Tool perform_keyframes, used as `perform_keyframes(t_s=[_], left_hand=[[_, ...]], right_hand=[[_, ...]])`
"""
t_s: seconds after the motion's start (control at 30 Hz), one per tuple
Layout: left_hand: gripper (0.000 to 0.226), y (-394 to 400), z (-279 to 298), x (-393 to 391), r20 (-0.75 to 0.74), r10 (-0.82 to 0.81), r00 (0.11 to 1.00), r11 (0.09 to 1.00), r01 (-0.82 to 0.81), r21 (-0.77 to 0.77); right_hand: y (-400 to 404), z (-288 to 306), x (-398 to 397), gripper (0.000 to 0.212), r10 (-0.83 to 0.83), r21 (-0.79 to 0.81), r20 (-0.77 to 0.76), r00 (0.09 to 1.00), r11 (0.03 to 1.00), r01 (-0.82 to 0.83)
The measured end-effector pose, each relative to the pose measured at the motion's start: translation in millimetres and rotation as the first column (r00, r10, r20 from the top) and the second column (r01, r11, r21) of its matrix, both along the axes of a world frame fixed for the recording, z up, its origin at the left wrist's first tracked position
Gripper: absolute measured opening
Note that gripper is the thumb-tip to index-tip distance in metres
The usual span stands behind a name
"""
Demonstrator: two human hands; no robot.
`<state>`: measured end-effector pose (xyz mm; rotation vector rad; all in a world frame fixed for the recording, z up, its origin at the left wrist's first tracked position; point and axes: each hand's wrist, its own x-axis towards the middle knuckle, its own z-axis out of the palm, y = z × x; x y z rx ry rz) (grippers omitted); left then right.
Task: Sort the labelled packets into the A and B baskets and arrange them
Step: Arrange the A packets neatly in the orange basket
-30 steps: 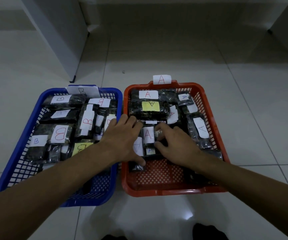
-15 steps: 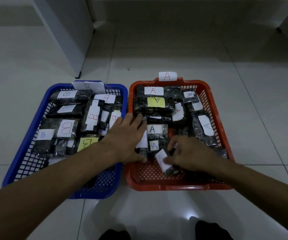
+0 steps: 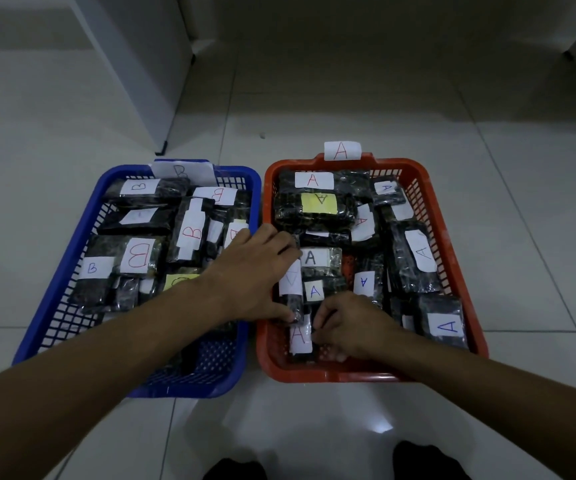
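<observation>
Now a small A packet (image 3: pixel 301 336) has been brought down to the near edge of the orange basket (image 3: pixel 452 244), pinched by the right hand (image 3: pixel 350 325); the left hand (image 3: pixel 258 271), fingers spread, presses neighbouring packets (image 3: pixel 291 282), so arranging seems nearly finished

two baskets (image 3: pixel 452 216), two hands (image 3: pixel 258 271)

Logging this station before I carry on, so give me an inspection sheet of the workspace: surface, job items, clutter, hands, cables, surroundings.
Surface: pale tiled floor, glossy.
Job's things: blue basket tagged B, holding B packets; red basket tagged A, holding A packets, beside it.
Clutter: nothing seen.
Hands: left hand rests across the baskets' shared edge on packets; right hand grips a small A packet at the red basket's near end.
Cables: nothing seen.
Surroundings: white cabinet behind the blue basket.
</observation>
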<state>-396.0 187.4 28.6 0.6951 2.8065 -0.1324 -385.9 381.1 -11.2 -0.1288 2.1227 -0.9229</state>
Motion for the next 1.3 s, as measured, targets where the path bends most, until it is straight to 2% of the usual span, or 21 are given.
perform_keyframes(t_s=[0.1,0.2,0.23,0.3,0.33,0.37,0.43,0.5,0.6,0.7,0.8,0.9,1.0,1.1,1.17,1.23,1.3], left_hand=[[0.1,3,0,-4,-0.025,-0.036,0.999,0.999,0.037,0.025],[0.092,10,1,-7,-0.046,-0.056,0.997,0.998,0.058,0.04],[0.089,12,1,-8,-0.047,-0.063,0.997,0.996,0.065,0.053],[0.082,17,-1,-10,-0.048,-0.082,0.995,0.993,0.086,0.083],[0.08,19,-3,-11,-0.05,-0.09,0.995,0.991,0.095,0.09],[0.077,20,-5,-13,-0.05,-0.095,0.994,0.991,0.099,0.092],[0.07,23,-9,-16,-0.032,-0.094,0.995,0.991,0.097,0.088],[0.063,25,-12,-18,-0.008,-0.093,0.996,0.991,0.094,0.095],[0.057,23,-15,-21,-0.006,-0.083,0.997,0.992,0.083,0.094],[0.055,21,-16,-22,-0.025,-0.066,0.997,0.991,0.069,0.113],[0.053,19,-16,-23,-0.025,-0.048,0.999,0.99,0.051,0.134],[0.052,16,-16,-24,-0.025,-0.012,1.0,0.985,0.016,0.172],[0.052,12,-17,-25,-0.013,0.012,1.0,0.982,-0.009,0.189],[0.05,11,-16,-26,-0.001,-0.008,1.0,0.984,0.008,0.181],[0.051,12,-16,-26,0.001,-0.011,1.0,0.984,0.01,0.18],[0.054,12,-17,-26,0.005,0.018,1.0,0.979,-0.018,0.204],[0.054,11,-16,-26,0.01,0.055,0.998,0.964,-0.056,0.258]], right_hand=[[7,4,-4,0.007,0.084,0.003,0.041,0.996,0.996,-0.084],[17,16,-9,0.028,0.287,0.112,-0.001,0.958,0.952,-0.285],[21,21,-12,0.033,0.35,0.186,-0.041,0.936,0.923,-0.337],[31,33,-18,0.033,0.401,0.337,-0.209,0.892,0.886,-0.319],[34,39,-22,0.032,0.454,0.439,-0.325,0.829,0.849,-0.293],[36,44,-26,0.034,0.553,0.56,-0.404,0.729,0.779,-0.281],[37,43,-34,0.05,0.754,0.766,-0.387,0.531,0.584,-0.27],[33,35,-33,0.065,0.852,0.861,-0.293,0.433,0.432,-0.269],[26,20,-26,0.059,0.897,0.9,-0.261,0.355,0.36,-0.247],[28,14,-21,0.045,0.87,0.873,-0.349,0.349,0.437,-0.218],[37,20,-16,0.033,0.778,0.769,-0.495,0.388,0.6,-0.223],[51,37,-17,0.028,0.58,0.547,-0.671,0.462,0.808,-0.219],[60,54,-22,0.031,0.363,0.335,-0.816,0.449,0.931,-0.144],[64,63,-24,0.039,0.156,0.124,-0.912,0.38,0.986,-0.108],[63,64,-24,0.035,0.098,0.056,-0.942,0.321,0.989,-0.137],[59,58,-22,0.029,0.127,0.067,-0.95,0.286,0.976,-0.209],[54,44,-19,0.025,0.239,0.147,-0.925,0.295,0.942,-0.3]])
